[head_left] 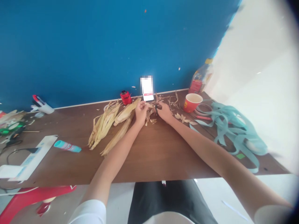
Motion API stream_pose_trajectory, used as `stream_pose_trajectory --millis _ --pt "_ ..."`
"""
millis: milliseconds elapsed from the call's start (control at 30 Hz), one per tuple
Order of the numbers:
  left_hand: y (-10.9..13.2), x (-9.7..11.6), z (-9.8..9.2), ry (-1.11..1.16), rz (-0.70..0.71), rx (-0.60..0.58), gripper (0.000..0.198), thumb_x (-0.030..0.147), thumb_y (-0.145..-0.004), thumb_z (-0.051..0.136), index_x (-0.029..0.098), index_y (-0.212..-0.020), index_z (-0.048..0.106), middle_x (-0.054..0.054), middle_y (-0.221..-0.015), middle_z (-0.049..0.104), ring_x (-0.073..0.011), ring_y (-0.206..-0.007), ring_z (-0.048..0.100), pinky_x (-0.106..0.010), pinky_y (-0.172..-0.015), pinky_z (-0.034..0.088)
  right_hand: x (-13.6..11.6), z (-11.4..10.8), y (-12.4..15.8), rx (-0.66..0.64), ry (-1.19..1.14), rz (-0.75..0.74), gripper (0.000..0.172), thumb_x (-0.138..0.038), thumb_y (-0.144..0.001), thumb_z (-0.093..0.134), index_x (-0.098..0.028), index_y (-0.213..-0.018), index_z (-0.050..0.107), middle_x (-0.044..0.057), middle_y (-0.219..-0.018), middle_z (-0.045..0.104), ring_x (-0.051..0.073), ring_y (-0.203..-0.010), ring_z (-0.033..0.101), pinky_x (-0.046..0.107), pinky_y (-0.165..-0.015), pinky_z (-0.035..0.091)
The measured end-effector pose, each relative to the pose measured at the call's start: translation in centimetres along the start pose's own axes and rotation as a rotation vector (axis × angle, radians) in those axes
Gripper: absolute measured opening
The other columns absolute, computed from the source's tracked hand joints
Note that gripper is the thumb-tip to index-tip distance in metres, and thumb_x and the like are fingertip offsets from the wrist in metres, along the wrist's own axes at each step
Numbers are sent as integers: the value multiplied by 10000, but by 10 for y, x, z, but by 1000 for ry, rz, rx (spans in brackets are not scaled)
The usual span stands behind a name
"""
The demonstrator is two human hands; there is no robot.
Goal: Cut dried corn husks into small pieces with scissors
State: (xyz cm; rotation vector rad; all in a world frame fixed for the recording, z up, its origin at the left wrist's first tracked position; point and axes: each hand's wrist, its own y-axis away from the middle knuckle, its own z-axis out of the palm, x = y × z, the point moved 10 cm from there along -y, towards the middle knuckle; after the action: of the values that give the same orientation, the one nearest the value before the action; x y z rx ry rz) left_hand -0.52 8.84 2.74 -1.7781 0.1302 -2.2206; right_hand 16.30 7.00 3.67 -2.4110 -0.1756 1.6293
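Observation:
Near the wall, my left hand (140, 112) pinches a small piece of dried corn husk (149, 105). My right hand (164, 112) is closed around the dark handle of what look like small scissors (158, 106), close beside that piece. Husk scraps and curled trimmings (153, 120) lie beneath and around both hands. To the left of my left hand rest a bundle of dried corn husks (105, 123) and more long husk leaves (126, 113). A lit phone (147, 88) leans on the wall just behind my hands, its screen blurred out.
Close to the wall is a red roll (126, 97). A red paper cup (192, 102), a plastic bottle (201, 76) and tangled teal ribbon (233, 124) occupy the right. At left are a glue stick (67, 146), a power strip (35, 157) and a pen cup (46, 108).

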Motion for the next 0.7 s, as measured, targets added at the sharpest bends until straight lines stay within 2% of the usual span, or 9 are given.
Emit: stream_pose_trajectory --millis 67,167,333,433,567,700 --pt "4 3 9 -75 47 -63 344 309 -735 770 189 -1007 598 -10 -750 642 -129 -657 596 -257 -672 465 3 0 -1 9 -122 -5 345 -347 -768 587 -206 -1081 621 -27 -646 635 141 -554 574 245 -548 432" --pt "7 5 11 -132 73 -77 349 316 -749 756 190 -1029 590 -9 -737 637 -141 -658 600 -275 -694 474 1 0 -2 18 -204 -34 384 -407 -786 588 -200 -1109 587 -13 -698 641 145 -578 580 251 -535 441" --pt "6 3 15 -143 56 -113 333 309 -762 730 184 -1041 599 -29 -771 661 -141 -677 610 -270 -681 480 -6 -5 -1 50 -111 -127 512 -310 -722 648 -208 -1214 547 -18 -724 642 167 -675 596 295 -663 502" --pt "5 -3 19 -115 10 -149 319 328 -758 728 166 -1015 633 -48 -797 679 -151 -712 626 -264 -670 482 -8 -10 -1 99 -95 -179 566 -296 -726 644 -207 -1270 514 -28 -706 619 168 -670 582 303 -666 502" --pt "7 -12 31 -133 -47 -273 268 389 -771 707 144 -878 691 -63 -804 695 -153 -719 623 -260 -664 475 -9 -12 1 121 -83 -200 579 -306 -740 641 -200 -1294 507 -37 -677 586 156 -627 539 299 -640 487" --pt "8 -13 29 -131 -46 -269 253 394 -751 721 151 -816 697 -32 -744 678 -134 -680 598 -247 -658 459 -13 -16 3 160 -58 -221 538 -284 -719 646 -194 -1242 554 -26 -689 598 163 -659 547 310 -671 487"
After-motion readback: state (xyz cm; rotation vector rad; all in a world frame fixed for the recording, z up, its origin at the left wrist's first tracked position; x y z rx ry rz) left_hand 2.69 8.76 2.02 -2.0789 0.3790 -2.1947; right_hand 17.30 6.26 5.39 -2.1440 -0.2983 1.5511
